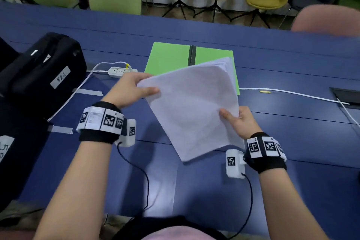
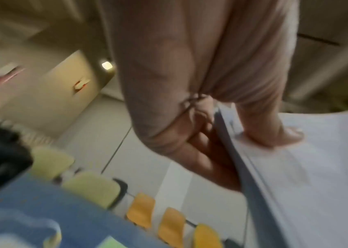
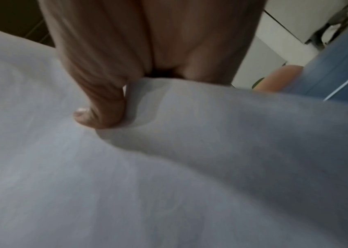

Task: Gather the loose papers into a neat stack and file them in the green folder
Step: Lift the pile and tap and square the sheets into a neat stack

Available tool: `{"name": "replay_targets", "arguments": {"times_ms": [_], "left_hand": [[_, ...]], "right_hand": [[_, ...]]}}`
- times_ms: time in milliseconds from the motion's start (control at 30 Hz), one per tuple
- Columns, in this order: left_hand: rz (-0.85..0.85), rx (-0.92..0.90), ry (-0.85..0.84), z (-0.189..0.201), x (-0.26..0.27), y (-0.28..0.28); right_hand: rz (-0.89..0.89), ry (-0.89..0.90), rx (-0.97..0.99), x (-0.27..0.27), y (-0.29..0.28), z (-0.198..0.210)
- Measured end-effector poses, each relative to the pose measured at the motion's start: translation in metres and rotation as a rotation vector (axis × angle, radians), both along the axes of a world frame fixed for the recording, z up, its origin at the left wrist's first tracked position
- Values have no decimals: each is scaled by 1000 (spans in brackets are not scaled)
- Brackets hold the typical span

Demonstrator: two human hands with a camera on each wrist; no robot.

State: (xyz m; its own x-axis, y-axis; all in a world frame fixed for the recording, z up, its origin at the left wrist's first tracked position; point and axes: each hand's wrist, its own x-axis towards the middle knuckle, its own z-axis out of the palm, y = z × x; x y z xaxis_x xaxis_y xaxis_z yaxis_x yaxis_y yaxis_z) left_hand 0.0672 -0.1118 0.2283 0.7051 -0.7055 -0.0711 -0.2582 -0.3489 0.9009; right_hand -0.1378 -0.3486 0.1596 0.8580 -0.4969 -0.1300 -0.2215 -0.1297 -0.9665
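A stack of white papers (image 1: 191, 107) is held tilted above the blue table, its far end overlapping the open green folder (image 1: 168, 57) lying flat behind it. My left hand (image 1: 136, 87) pinches the stack's upper left corner, thumb on top and fingers beneath. My right hand (image 1: 236, 120) pinches the right edge the same way. In the left wrist view the thumb presses the top sheet of the papers (image 2: 317, 167) while the fingers (image 2: 206, 161) curl under. The right wrist view shows the thumb (image 3: 100, 107) pressed into the bowed papers (image 3: 168, 167).
A black case (image 1: 41, 76) stands at the left of the blue table (image 1: 292, 142). A white power strip (image 1: 120, 71) and its cable lie beside the folder; another white cable (image 1: 292, 93) runs right. Green and yellow chairs line the far side.
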Motion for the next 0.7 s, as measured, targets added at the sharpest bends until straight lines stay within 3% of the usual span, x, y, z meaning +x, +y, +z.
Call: {"name": "replay_targets", "arguments": {"times_ms": [67,133,267,400,500,700], "left_hand": [[94,-355,241,2,-7,-2],[100,-530,390,0,-18,-9],[56,-306,299,-25,-39,-19],[87,-166,373,-69,-55,-24],[194,-181,396,-80,-62,-25],[308,-348,422,-63,-63,-32]], "right_hand": [[-54,-75,17,7,3,4],[-110,-148,43,16,8,4],[-130,-133,115,23,19,-11],[-117,-46,145,15,25,-35],[-137,-44,152,16,29,-30],[-259,-275,196,23,29,1]]}}
